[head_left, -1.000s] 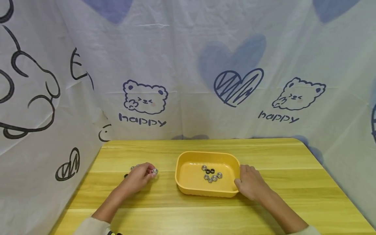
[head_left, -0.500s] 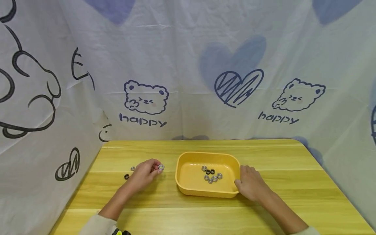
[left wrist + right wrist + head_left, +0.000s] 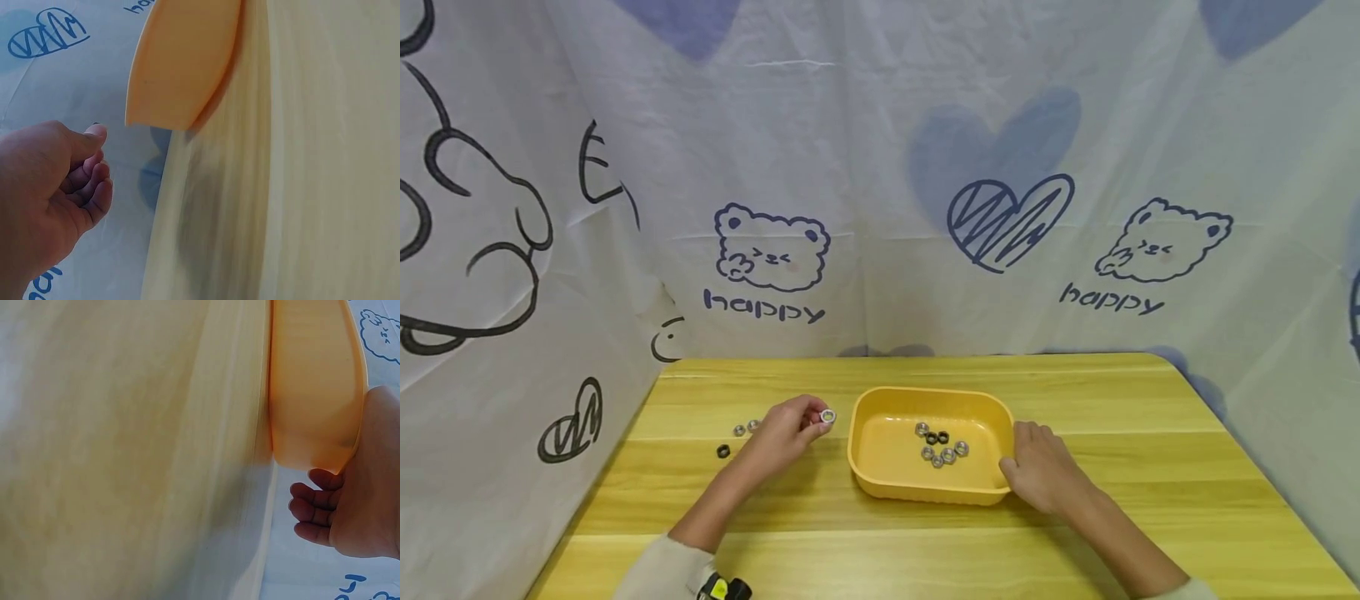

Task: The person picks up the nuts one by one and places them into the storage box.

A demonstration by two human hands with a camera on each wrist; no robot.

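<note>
Between thumb and fingertips my left hand [image 3: 788, 431] pinches a silver hex nut [image 3: 827, 416], held above the table just left of a yellow tray [image 3: 917, 492]. In the left wrist view the left hand [image 3: 56, 187] has its fingers curled, and the nut is mostly hidden. My right hand [image 3: 1041, 467] grips the tray's right end, thumb at the rim. The right wrist view has that right hand [image 3: 356, 494] with its fingers curled against the tray's outer wall [image 3: 319, 394]. Inside the tray lie several silver nuts [image 3: 948, 456] and two black nuts [image 3: 932, 437].
Left of the left arm, a black nut [image 3: 723, 451] and two silver nuts [image 3: 739, 430] lie on the wooden table [image 3: 820, 550]. A white printed cloth [image 3: 880, 275] hangs behind the table and along its sides.
My left hand has moved right and slightly away, carrying the nut closer to the tray. The nuts left on the table have come into fuller view. The right hand and tray stay put.
</note>
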